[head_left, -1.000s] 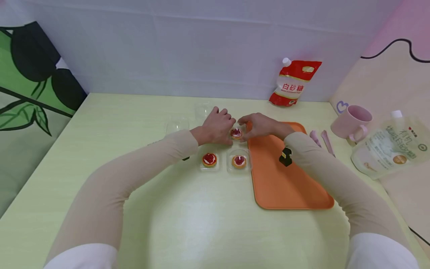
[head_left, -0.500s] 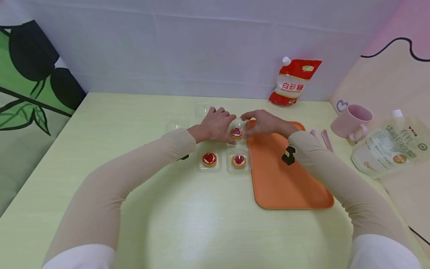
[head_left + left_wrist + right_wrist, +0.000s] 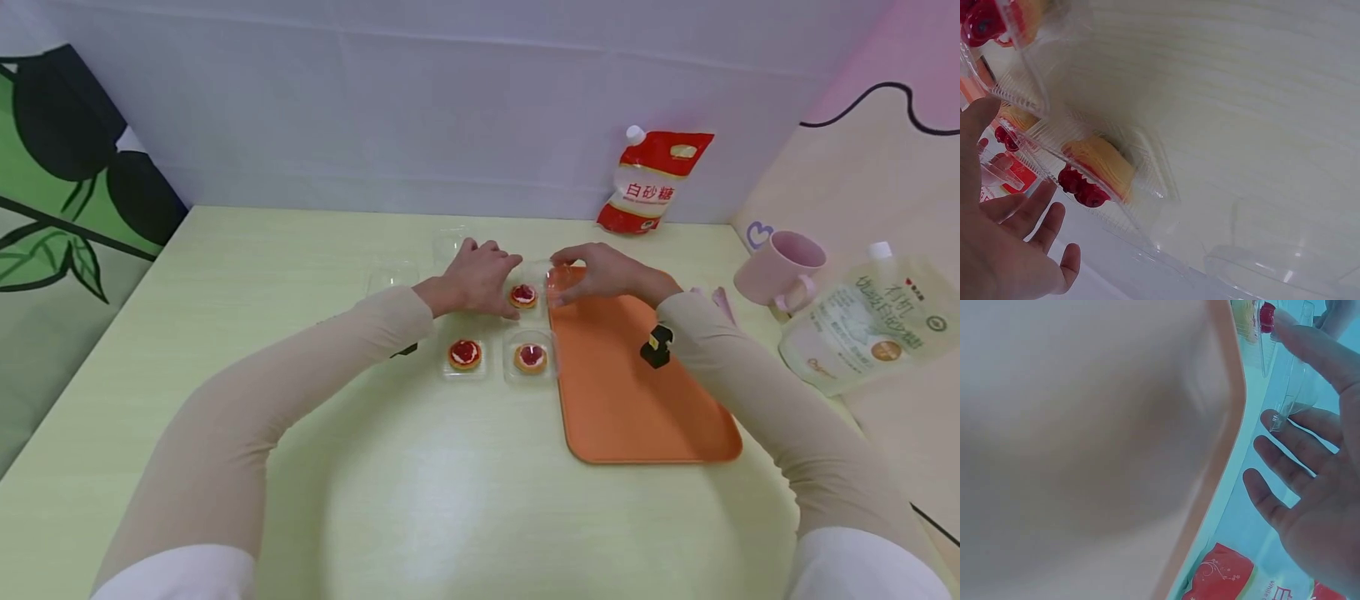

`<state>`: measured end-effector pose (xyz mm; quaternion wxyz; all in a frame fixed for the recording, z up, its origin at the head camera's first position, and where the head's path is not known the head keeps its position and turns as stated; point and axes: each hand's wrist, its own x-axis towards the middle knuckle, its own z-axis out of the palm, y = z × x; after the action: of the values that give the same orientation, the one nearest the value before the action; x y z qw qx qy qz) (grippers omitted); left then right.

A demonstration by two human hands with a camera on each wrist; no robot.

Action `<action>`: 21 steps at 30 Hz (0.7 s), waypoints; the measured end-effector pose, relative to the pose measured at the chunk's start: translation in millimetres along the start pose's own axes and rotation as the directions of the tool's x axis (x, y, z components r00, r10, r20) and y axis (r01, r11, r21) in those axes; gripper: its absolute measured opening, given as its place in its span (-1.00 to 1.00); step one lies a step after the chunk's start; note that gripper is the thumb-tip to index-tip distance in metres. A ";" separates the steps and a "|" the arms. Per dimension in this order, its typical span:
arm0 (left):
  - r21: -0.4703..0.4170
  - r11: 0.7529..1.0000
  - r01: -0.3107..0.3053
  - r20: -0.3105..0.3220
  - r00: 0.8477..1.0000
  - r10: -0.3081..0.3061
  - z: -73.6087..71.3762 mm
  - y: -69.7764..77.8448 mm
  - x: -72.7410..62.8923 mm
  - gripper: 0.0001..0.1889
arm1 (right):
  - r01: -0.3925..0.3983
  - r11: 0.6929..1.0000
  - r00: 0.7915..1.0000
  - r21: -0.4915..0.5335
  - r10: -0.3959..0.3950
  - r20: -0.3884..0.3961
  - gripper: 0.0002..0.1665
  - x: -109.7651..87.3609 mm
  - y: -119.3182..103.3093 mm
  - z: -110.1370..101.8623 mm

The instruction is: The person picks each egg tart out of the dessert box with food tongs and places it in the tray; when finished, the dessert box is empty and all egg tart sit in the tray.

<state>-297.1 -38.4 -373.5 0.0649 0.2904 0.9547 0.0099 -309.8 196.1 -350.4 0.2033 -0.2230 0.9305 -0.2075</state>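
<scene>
A small red-topped tart (image 3: 522, 296) sits in a clear plastic box between my two hands, with a transparent flap rising behind it. My left hand (image 3: 480, 277) is at the box's left side, fingers spread and only slightly bent. My right hand (image 3: 606, 271) stands at its right over the tray edge, thumb and fingers apart; in the right wrist view its index fingertip meets a clear plastic edge (image 3: 1297, 381). Nearer me sit two more boxed tarts, a left tart (image 3: 465, 355) and a right tart (image 3: 531, 358). Whether the left fingertips touch the box is hard to tell.
An orange tray (image 3: 637, 417) lies to the right of the boxes. Clear plastic pieces (image 3: 392, 275) lie at the back left. A red sugar bag (image 3: 651, 183) stands behind; a pink mug (image 3: 780, 267), a whitish spouted pouch (image 3: 870, 325) and pink utensils (image 3: 722, 302) are at the right.
My right hand has drawn away to the right from the back box, its thumb and fingers coming off the side. The left hand has stayed beside the box almost unmoved.
</scene>
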 end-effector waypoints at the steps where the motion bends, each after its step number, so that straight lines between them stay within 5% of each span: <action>1: -0.008 1.000 -0.001 0.000 1.000 0.001 -0.2 -0.1 -0.4 -0.05 | -0.002 1.000 1.000 0.002 0.002 0.001 -0.07 -0.1 0.7 -0.2; 8: -0.082 0.997 -0.003 -0.030 1.000 0.000 -10.5 -7.1 -4.8 0.01 | 0.031 0.999 0.999 0.041 -0.030 -0.017 -0.05 -1.5 2.0 -6.3; 15: -0.233 0.971 -0.059 -0.227 0.974 0.004 -30.2 -18.6 -5.4 -0.25 | 0.037 0.974 0.999 0.223 -0.028 -0.043 -0.18 -2.0 -1.3 -14.4; 18: -0.287 0.948 -0.138 -0.306 0.951 0.046 -34.5 -19.0 -6.1 -0.33 | 0.044 0.926 0.998 0.376 -0.029 -0.047 -0.27 -3.9 -5.2 -14.8; 21: -0.310 0.933 -0.183 -0.344 0.936 0.069 -36.5 -17.3 -7.3 -0.40 | 0.053 0.828 0.998 0.558 -0.031 -0.049 -0.33 -4.7 -9.9 -12.7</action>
<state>-305.4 -56.2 -337.5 -0.0466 0.3308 0.9152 0.2254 -308.7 194.2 -333.8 0.2373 -0.1702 0.8278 -0.4790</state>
